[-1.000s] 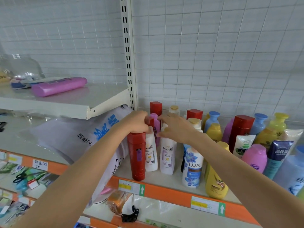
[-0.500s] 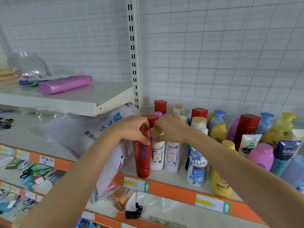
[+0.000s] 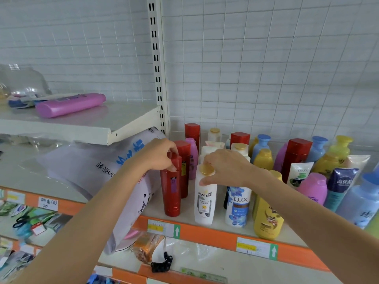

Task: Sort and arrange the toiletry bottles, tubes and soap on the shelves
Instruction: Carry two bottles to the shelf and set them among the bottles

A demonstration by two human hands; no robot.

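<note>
Left hand (image 3: pixel 159 155) grips the top of the front red bottle (image 3: pixel 171 187), fingers and thumb curled round its cap; the bottle stands upright, long axis vertical, cap up, at the left front of the shelf (image 3: pixel 205 232) with the orange price rail. A second red bottle (image 3: pixel 184 169) stands upright touching it just behind. Right hand (image 3: pixel 227 167) pinches the gold cap of the white Pantene bottle (image 3: pixel 205 199), thumb low on the shoulder, fingers curled over the top; this bottle stands near the front edge, cap up, long axis close to vertical with a slight lean, label facing the camera. Just beside it to the right stands the white-and-blue Lux bottle (image 3: pixel 239 206), upright, partly hidden by the right wrist. A yellow bottle (image 3: pixel 266 218) stands next to the Lux bottle at the front edge. Further right, a crowded group of upright bottles and tubes, among them a pink bottle (image 3: pixel 312 187) and a dark blue tube (image 3: pixel 342 185) standing on its cap. On the upper left shelf (image 3: pixel 82 130) a purple bottle (image 3: pixel 69 104) lies on its side, long axis running left to right. A large white printed bag (image 3: pixel 98 167) leans against the red bottle's left side.
</note>
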